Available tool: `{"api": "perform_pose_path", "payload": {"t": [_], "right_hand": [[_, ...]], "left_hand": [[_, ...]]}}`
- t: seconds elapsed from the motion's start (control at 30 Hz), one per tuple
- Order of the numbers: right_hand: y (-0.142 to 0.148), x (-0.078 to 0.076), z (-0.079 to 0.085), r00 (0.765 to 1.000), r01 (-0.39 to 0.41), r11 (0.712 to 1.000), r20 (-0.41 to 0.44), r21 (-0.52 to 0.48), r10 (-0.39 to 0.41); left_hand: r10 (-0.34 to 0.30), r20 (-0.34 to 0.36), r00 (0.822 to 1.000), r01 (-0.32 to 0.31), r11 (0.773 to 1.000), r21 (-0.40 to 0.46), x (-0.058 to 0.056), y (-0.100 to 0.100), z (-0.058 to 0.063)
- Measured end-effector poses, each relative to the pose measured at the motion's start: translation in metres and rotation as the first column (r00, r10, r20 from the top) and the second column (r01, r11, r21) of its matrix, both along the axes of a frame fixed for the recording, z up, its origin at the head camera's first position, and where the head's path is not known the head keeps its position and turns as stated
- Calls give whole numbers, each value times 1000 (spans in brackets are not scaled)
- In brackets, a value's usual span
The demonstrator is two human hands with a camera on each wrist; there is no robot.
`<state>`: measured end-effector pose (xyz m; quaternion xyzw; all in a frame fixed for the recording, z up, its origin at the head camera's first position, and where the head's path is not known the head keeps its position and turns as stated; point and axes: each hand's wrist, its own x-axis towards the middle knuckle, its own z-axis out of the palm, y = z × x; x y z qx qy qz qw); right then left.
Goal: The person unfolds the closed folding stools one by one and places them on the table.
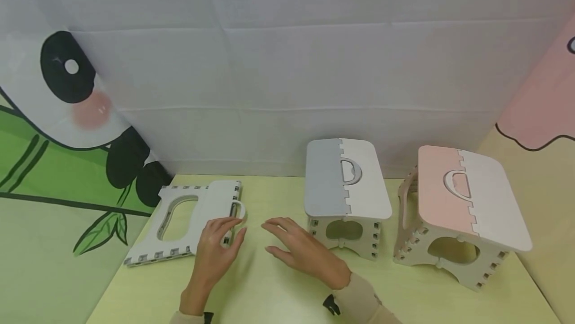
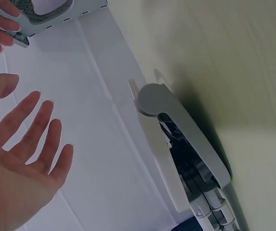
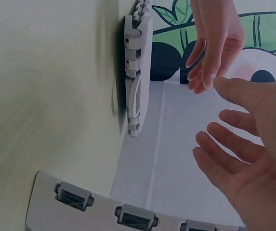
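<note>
At the counter's [image 1: 271, 191] left side lies the folded stool [image 1: 214, 200], white, flat, hinge edge and its loop handle [image 1: 243, 210] toward the middle. Left hand [image 1: 215, 250] is beside that edge, nearest the handle; overlaps the stool in the head view, but both wrist views show a gap, so no contact. Fingers spread and lightly bent, thumb well off them, nothing held. Right hand [image 1: 298, 245] is over mid-counter, between folded stool and blue stool, palm turned toward the left hand; fingers loosely extended, thumb apart, also empty. Hands face each other, near but not touching. Blue stool [image 1: 327, 184] stands unfolded right of centre, top half grey-blue, half white, handle at the centre seam, oval opening in the front panel. Pink stool [image 1: 442, 211] stands unfolded further right, same build, pink/white top, larger in view, turned at an angle. The two standing stools don't touch. Backdrop [image 1: 269, 74] is a pale creased cloth behind the counter, panda and bamboo print on the left, pink figure on the right. Beige sleeve [image 1: 359, 300] on the right arm, black clip [image 1: 331, 305] at its cuff.
</note>
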<state>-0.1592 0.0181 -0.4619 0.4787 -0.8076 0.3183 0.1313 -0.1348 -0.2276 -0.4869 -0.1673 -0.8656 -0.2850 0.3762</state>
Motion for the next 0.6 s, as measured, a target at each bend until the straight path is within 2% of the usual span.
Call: {"api": "perform_pose_path", "payload": {"t": [0.2,0.33,0.6], "right_hand": [[-6,-3,-5,1000,4,1000,8,-11,-4],[-10,-5,-7,1000,12,1000,20,-15,-12],[-19,-8,-13,996,19,999,92,-44,-15]], "left_hand": [[8,-7,1000,-8,1000,-12,-2,-7,-2],[15,15,1000,-15,1000,-11,-2,-10,-4],[51,51,997,-49,998,-30,-2,-19,-10]]}}
